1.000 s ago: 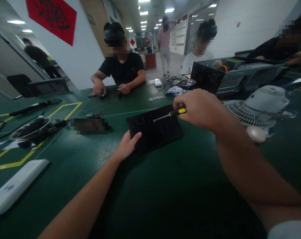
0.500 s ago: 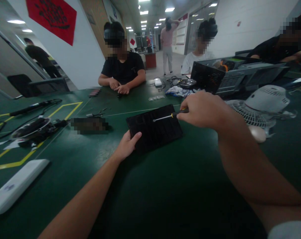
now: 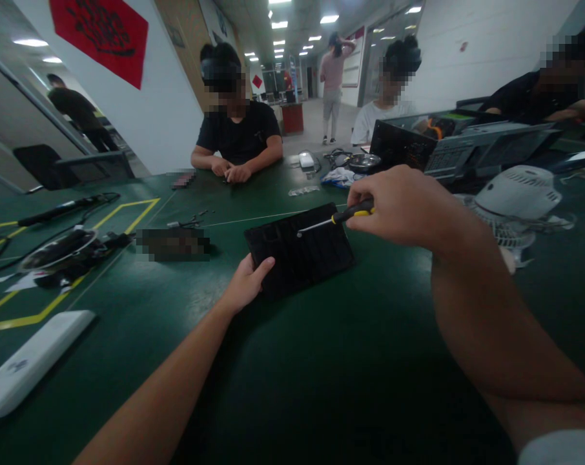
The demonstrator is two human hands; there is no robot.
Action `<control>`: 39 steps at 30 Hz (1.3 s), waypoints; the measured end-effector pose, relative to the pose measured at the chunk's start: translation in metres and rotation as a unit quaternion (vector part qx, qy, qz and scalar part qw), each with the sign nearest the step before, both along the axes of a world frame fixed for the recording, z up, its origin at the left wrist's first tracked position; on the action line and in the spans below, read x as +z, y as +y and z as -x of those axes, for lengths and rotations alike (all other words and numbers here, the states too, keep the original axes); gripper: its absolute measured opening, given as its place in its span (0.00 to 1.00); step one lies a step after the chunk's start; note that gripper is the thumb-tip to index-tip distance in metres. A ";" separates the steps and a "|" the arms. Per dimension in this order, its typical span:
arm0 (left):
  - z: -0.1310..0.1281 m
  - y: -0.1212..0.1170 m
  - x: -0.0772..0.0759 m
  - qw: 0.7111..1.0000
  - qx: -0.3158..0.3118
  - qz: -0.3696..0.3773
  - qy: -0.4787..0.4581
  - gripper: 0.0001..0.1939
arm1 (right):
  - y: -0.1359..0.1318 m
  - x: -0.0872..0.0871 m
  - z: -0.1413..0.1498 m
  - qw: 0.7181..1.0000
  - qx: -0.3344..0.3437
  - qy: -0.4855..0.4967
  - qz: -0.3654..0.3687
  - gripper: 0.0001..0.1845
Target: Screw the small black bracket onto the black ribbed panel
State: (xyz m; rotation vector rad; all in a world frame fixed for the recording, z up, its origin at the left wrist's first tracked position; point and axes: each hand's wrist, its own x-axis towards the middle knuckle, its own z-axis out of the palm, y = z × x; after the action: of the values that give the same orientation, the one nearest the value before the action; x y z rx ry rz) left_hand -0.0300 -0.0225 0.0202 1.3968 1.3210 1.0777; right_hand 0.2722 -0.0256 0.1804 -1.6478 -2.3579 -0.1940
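Note:
A flat black rectangular panel (image 3: 302,258) lies tilted over the green table, its face marked by recesses and ridges. My left hand (image 3: 246,281) is closed on its lower left edge, thumb on top and the other fingers mostly hidden beneath. In my right hand (image 3: 399,210) is a screwdriver (image 3: 353,211) with a black and yellow handle, gripped from above. The metal shaft slants down to the left, and its tip is at or just above a small pale round spot on the panel; contact is hard to make out.
Right of my arm stands a white fan (image 3: 520,194). Behind it is an opened computer case (image 3: 486,145). A metal bowl (image 3: 365,161) and cables sit farther back. At left lie a white power strip (image 3: 35,361) and dark cabled parts. A person (image 3: 239,139) sits opposite.
My right hand has risen slightly and the screwdriver stands steeper, with more of its handle showing. The panel and my left hand stay almost still.

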 end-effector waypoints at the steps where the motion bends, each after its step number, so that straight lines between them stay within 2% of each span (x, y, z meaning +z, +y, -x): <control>1: 0.000 0.000 0.000 1.000 0.000 -0.002 -0.001 0.22 | 0.000 0.000 0.000 1.000 -0.001 0.005 -0.006 0.13; 13: 0.002 0.001 -0.003 1.000 0.003 -0.001 0.024 0.20 | 0.002 -0.006 0.008 0.998 0.031 0.021 -0.047 0.13; 25: 0.001 0.000 0.000 1.000 0.000 0.003 0.024 0.21 | 0.003 -0.007 0.010 0.999 0.019 0.021 -0.028 0.14; 31: 0.001 0.000 0.000 1.000 0.006 0.002 0.023 0.21 | 0.000 -0.004 0.012 1.000 -0.009 0.012 -0.004 0.14; 35: 0.000 0.000 0.000 1.000 0.009 0.002 0.012 0.22 | -0.001 -0.005 0.014 0.999 -0.035 -0.018 0.016 0.17; 39: -0.001 0.000 0.000 1.000 0.005 0.003 0.004 0.23 | 0.000 -0.008 0.016 0.998 -0.030 -0.052 0.030 0.24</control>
State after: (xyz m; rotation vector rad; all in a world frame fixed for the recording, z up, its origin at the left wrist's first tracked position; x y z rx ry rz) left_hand -0.0295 -0.0227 0.0200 1.3926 1.3386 1.0747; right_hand 0.2559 -0.0253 0.1722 -1.7793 -2.4144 -0.2274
